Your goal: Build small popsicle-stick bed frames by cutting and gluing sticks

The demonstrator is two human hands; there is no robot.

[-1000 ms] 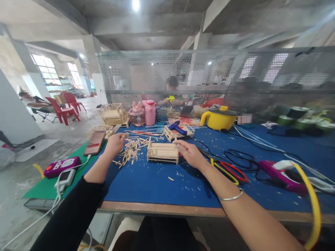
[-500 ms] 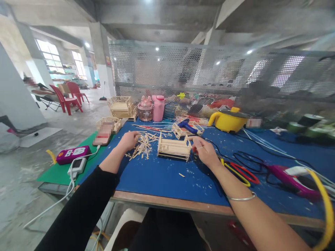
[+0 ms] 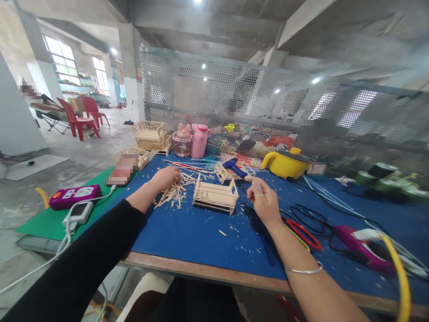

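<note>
A small pale wooden bed-shaped frame built of craft sticks (image 3: 215, 198) stands upright on the blue felt-covered surface (image 3: 201, 232). Its rails and end posts are already joined, so the build looks well along; loose sticks remain unused, so more may be left to add. Its long axis runs left to right across the view, slightly angled away on the right.

Just left of the frame lies a scattered pile of short pale wooden sticks (image 3: 174, 193); the left hand (image 3: 166, 177) rests on it, fingers curled, whether gripping a stick I cannot tell. Just right of the frame, the right hand (image 3: 263, 200) hovers, loosely closed, pinching something small. Behind the frame lies a blue glue gun (image 3: 235, 168).
</note>
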